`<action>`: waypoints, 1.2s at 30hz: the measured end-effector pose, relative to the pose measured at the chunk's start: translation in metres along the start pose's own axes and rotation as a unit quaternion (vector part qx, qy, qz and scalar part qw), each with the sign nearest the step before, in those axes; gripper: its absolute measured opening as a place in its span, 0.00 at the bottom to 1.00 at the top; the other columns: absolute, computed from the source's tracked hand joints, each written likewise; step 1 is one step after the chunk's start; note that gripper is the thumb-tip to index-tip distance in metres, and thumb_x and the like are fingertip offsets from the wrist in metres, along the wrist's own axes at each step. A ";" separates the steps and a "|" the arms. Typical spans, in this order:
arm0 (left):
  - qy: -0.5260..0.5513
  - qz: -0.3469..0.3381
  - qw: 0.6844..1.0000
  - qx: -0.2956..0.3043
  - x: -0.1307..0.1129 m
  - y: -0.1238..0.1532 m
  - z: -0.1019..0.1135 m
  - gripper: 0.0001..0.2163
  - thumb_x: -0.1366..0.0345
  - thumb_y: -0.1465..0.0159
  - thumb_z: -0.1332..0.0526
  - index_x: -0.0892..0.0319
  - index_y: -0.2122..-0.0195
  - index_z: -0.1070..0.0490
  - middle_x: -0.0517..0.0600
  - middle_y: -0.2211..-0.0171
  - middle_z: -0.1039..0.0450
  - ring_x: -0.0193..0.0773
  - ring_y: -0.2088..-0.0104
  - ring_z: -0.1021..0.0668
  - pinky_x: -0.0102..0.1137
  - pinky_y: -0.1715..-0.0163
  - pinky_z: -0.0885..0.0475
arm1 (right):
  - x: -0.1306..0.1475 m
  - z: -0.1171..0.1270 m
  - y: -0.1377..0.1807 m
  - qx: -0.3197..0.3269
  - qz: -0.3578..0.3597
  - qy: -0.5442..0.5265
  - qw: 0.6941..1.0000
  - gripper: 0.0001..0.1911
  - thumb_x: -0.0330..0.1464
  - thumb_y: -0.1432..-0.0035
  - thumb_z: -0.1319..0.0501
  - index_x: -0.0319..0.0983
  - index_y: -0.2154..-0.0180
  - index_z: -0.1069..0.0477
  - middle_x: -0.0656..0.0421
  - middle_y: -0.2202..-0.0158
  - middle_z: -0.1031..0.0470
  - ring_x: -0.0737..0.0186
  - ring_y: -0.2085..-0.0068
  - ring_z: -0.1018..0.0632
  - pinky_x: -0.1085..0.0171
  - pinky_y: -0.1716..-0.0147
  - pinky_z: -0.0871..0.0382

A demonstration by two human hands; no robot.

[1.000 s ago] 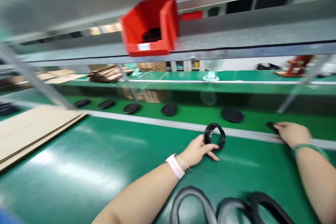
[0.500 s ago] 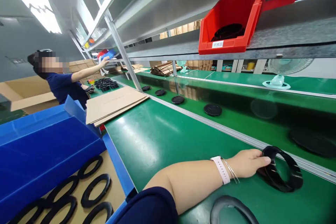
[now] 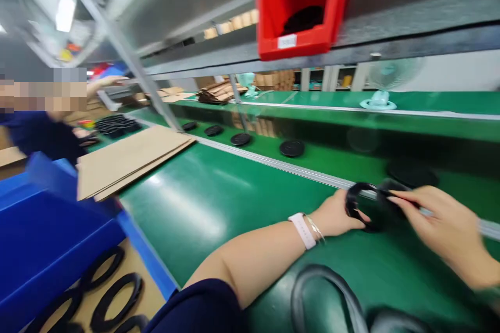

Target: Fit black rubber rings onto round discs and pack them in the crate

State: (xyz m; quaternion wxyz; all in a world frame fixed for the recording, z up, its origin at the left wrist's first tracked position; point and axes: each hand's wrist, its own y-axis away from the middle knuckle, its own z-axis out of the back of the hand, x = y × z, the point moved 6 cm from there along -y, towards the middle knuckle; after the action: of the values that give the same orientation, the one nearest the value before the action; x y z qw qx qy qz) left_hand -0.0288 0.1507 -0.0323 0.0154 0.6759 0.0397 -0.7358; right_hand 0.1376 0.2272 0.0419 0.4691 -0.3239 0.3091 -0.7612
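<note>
My left hand point(image 3: 339, 214) rests on the green bench point(image 3: 219, 197) and grips the near edge of a black ring-shaped part point(image 3: 371, 207). My right hand point(image 3: 441, 223) comes in from the right and pinches the same black part from the other side. A white watch sits on my left wrist. Black rubber rings point(image 3: 324, 291) lie on the bench just in front of me. The picture is smeared by motion.
A red bin point(image 3: 302, 10) with black parts sits on the shelf above. Black discs point(image 3: 291, 148) ride the green conveyor behind the rail. Flat cardboard sheets point(image 3: 128, 158) lie to the left. A blue crate point(image 3: 47, 239) with black rings point(image 3: 113, 291) stands at lower left. A person in dark blue point(image 3: 35, 130) works further left.
The view swung left, then partly back. My right hand left the view, then returned to take hold of the black ring part that my left hand kept holding.
</note>
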 end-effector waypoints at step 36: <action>0.034 0.050 0.998 -0.002 0.008 -0.010 -0.001 0.31 0.68 0.53 0.28 0.58 0.48 0.36 0.54 0.49 0.26 0.51 0.46 0.24 0.47 0.45 0.30 | 0.026 -0.028 0.018 0.086 0.241 0.052 0.965 0.10 0.27 0.30 0.47 0.34 0.61 0.28 0.56 0.70 0.32 0.61 0.67 0.32 0.62 0.67 0.35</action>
State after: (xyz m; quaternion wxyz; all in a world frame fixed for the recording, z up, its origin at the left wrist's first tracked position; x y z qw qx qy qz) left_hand -0.0289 0.1612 -0.0395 0.0516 0.7019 0.0079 -0.7103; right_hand 0.1153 0.2013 0.0166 0.6479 -0.1583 0.3356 -0.6652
